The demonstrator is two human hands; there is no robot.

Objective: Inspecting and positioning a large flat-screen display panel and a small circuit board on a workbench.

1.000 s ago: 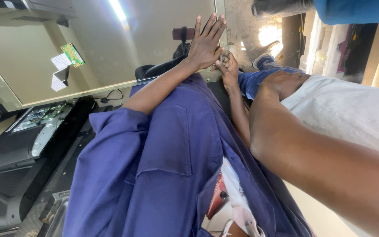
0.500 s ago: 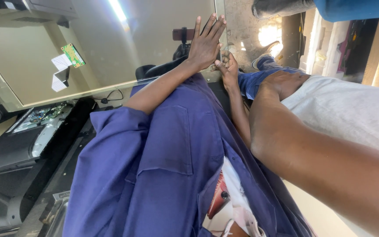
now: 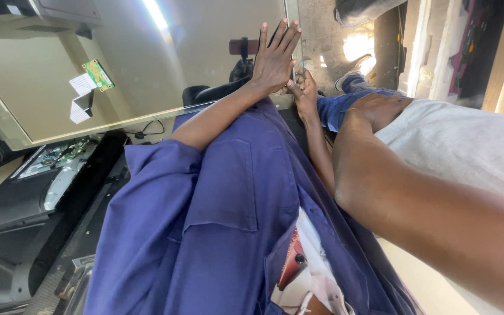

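Glossy reflective panel (image 3: 147, 64), big and flat, fills the upper left of the view w/ a light strip mirrored in it; a small green circuit board (image 3: 98, 74) and white paper tags (image 3: 80, 99) stick on its face. Left hand (image 3: 274, 55) is pressed flat on the panel near its right edge, fingers straight and spread, palm on the surface, not gripping anything. Right hand (image 3: 304, 90) sits just beside and below it at the same edge, fingers curled in; looks like it pinches the panel edge but can't tell for sure, too small and partly hidden by the left hand. Both forearms come out of a blue work shirt (image 3: 205, 221). Dark TV back casing (image 3: 24, 227) lies lower left w/ an exposed board (image 3: 53, 156) inside. Another person's arm (image 3: 415, 198) in a grey tee (image 3: 462, 146) crosses the right side, well apart from the panel.
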